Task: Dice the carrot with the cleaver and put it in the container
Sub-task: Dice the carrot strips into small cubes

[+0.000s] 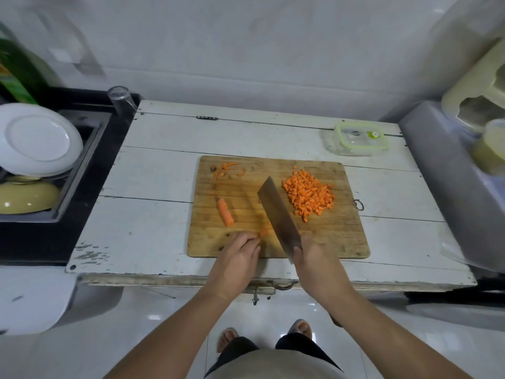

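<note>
The right hand (pixel 311 255) grips the cleaver (pixel 278 214), whose blade runs from the near edge of the cutting board (pixel 341 242) toward its middle. The left hand (pixel 240 253), fingers curled, pinches a carrot piece (pixel 264 229) beside the blade. Another carrot strip (pixel 225 212) lies lengthwise toward the far edge. Diced carrot (pixel 310 195) is heaped on the board's right. The container (pixel 359 138) stands lidded near the worktop's (pixel 153 165) far right corner.

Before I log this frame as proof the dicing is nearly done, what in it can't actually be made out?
- Carrot piece being cut, head view: blurred and mostly hidden by the left hand and the cleaver; its remaining length is unclear.
- Cleaver handle: covered by the right hand.
- Container: lid on and small in frame, contents unreadable.
- Bits at the cutting board's far-left corner: too small to identify.
</note>
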Demonstrator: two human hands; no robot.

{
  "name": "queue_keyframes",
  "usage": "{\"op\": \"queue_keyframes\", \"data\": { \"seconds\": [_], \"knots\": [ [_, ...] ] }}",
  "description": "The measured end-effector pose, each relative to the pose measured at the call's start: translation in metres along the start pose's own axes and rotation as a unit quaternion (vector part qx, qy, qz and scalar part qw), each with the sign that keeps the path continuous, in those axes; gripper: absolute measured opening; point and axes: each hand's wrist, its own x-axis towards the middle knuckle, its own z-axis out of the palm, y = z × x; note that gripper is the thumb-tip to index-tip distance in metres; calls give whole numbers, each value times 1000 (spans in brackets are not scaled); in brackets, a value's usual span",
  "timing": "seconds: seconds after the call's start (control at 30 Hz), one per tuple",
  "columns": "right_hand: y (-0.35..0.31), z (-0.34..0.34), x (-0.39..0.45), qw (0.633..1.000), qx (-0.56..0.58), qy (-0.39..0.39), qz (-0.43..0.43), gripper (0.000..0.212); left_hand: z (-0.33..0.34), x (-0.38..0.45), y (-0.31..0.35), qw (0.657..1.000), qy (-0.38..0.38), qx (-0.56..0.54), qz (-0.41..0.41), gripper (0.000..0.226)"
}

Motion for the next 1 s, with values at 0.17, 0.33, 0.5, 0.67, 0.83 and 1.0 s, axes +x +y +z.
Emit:
{"op": "queue_keyframes", "data": {
  "seconds": [0.17,0.33,0.5,0.67,0.83,1.0],
  "knots": [
    [-9,11,-10,998,-65,-22,-3,10,5,7,1,999,-28,29,-7,30],
    [-19,25,1,995,-93,-31,17,15,6,13,0,996,-57,70,10,38],
    [-21,20,29,1000,-6,-6,11,13,3,8,4,995,-66,76,7,37],
    [-4,11,4,1000,8,2,16,17,-3,-3,3,996,-64,37,-41,37],
    [-9,18,-12,999,-30,-24,0,15,-6,1,7,996,-72,43,-39,31],
    [-23,30,-8,997,-69,-30,29,15,-6,7,8,993,-91,67,-14,23]
  ]
}}
